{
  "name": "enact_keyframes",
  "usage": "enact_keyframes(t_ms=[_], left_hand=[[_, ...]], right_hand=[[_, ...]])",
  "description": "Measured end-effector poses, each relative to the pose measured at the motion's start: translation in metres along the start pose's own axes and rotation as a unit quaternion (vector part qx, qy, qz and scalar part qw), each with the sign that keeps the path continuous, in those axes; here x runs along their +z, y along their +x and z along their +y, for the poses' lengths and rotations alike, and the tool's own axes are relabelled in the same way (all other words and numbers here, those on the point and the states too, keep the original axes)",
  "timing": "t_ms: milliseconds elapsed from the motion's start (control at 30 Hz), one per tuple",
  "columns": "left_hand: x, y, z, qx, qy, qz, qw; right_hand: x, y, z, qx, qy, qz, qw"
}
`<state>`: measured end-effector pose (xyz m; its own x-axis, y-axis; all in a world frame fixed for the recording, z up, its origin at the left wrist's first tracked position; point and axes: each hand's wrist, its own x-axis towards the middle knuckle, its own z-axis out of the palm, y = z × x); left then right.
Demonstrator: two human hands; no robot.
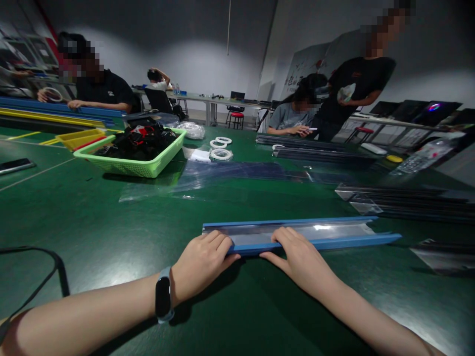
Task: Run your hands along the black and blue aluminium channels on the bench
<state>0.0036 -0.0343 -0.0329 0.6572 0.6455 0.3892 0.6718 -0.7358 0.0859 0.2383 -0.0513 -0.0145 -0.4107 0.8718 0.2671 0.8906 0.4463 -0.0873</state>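
Observation:
A long blue channel-shaped profile (pixel 334 242) lies across the green table before me, with a clear, shiny strip (pixel 319 229) along its inside. My left hand (pixel 206 254) grips the near blue wall close to the left end, fingers over the edge and thumb below. Farther right, my right hand (pixel 297 249) holds the same wall, its fingers reaching inside and its thumb along the outer face. Both fingertips are partly hidden by the wall and the hands.
Beyond the profile, clear plastic film (pixel 230 173) lies flat. A green basket (pixel 156 167) of black and red parts stands back left, near rolls of white tape (pixel 221 154). Dark profiles (pixel 401 198) lie at right. Co-workers sit across the table; one person stands behind.

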Motion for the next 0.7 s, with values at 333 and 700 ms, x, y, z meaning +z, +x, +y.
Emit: enact_keyframes(t_ms=[333, 700], left_hand=[[-0.008, -0.001, 0.004, 0.030, -0.012, 0.079, 0.996], [-0.016, -0.009, 0.004, 0.114, -0.015, 0.187, 0.976]], right_hand=[[-0.026, 0.003, 0.003, -0.019, 0.043, -0.038, 0.998], [-0.061, -0.002, -0.003, -0.058, -0.026, 0.093, 0.994]])
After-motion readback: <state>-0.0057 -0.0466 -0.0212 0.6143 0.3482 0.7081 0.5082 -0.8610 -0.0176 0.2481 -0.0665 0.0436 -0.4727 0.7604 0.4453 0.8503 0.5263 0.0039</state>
